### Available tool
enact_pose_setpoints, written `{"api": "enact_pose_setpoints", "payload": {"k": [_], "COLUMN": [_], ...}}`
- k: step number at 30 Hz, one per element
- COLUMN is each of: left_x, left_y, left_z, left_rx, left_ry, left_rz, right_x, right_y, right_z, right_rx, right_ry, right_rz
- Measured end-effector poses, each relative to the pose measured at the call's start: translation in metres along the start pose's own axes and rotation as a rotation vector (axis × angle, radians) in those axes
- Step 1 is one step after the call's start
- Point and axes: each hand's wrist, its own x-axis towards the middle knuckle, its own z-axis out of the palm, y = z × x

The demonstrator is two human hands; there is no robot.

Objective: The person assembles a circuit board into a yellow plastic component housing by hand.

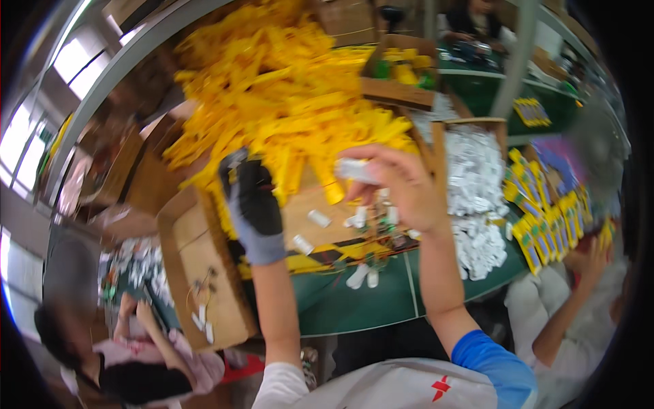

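Note:
My right hand (pixel 412 191) is bare and raised over the worktop, its fingers closed round a small white plastic casing (pixel 357 170). My left hand (pixel 257 204) wears a black and grey glove and is held up in front of the yellow heap. Its fingers look curled, and whatever they may hold is hidden and blurred. Between and below the hands, loose white casings (pixel 318 218) lie on a cardboard sheet (pixel 306 198). Near the right hand, small parts with thin wires (pixel 388 235) are scattered close to black and yellow striped tape (pixel 323 258).
A large heap of yellow packaging pieces (pixel 272 95) covers the far side. White pieces (pixel 473 170) fill a cardboard box at right, beside yellow packs (pixel 548 232). An open carton (pixel 197 266) stands at left. Co-workers sit at left, right and far right.

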Motion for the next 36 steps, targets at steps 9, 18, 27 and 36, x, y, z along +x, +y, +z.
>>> {"api": "enact_pose_setpoints", "payload": {"k": [9,18,27,36], "left_x": [0.006,-0.036,-0.261,-0.571], "left_y": [0.004,0.024,0.08,0.12], "left_z": [0.006,0.019,-0.011,-0.164], "left_rx": [-0.098,-0.095,0.211,0.567], "left_ry": [0.037,-0.102,0.441,1.342], "left_rz": [-0.09,-0.31,-0.076,-0.261], "right_x": [0.012,-0.005,-0.07,-0.135], "right_y": [0.003,-0.007,0.006,0.017], "right_z": [-0.001,0.024,0.138,0.205], "right_rx": [-0.04,-0.246,-0.476,-0.541], "right_ry": [0.071,0.031,-0.727,-1.313], "right_rz": [-0.021,0.13,0.23,0.26]}}
